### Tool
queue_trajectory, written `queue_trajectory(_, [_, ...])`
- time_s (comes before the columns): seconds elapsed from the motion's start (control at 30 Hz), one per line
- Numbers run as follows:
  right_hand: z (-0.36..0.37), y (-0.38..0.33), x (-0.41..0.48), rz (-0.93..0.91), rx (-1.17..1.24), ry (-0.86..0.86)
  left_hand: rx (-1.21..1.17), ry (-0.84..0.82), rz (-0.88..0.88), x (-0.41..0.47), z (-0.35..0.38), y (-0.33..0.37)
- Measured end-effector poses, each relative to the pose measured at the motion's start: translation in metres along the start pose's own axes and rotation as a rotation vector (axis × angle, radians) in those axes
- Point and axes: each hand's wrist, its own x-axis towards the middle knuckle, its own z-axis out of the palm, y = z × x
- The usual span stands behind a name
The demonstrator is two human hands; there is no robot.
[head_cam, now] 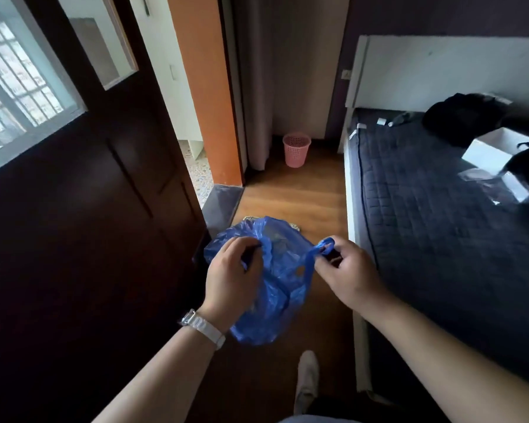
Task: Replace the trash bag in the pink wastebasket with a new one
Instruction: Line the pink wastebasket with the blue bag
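Observation:
A blue plastic bag point(277, 282) hangs in the air in front of me, over the wooden floor. My left hand point(231, 276) grips its left edge near the top. My right hand point(345, 268) pinches one blue handle loop and pulls it to the right. The pink wastebasket point(297, 149) stands far ahead on the floor by the curtain, upright, with no bag showing in it. It is well apart from both hands.
A dark wooden door point(89, 224) with glass panes stands open on the left. A bed with a dark quilted mattress point(440, 224) fills the right side, with black bags and a white box on it. A narrow strip of floor leads to the basket. My shoe point(307, 380) is below.

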Motion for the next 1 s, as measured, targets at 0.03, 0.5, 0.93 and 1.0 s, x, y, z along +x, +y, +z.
queue_trajectory(0.03, [0.001,0.005,0.009,0.004,-0.011,0.015,0.005,-0.012,0.011,0.008,0.005,-0.003])
queue_trajectory(0.5, [-0.007,0.132,0.227,0.146,0.075,-0.086,0.118,-0.087,-0.096,0.196,0.135,-0.053])
queue_trajectory(0.93, [-0.035,0.182,0.371,0.192,0.089,0.014,0.080,-0.081,-0.026,0.348,0.226,-0.062])
queue_trajectory(1.0, [-0.032,0.190,0.390,0.200,0.098,0.003,0.059,-0.104,-0.026,0.368,0.241,-0.070])
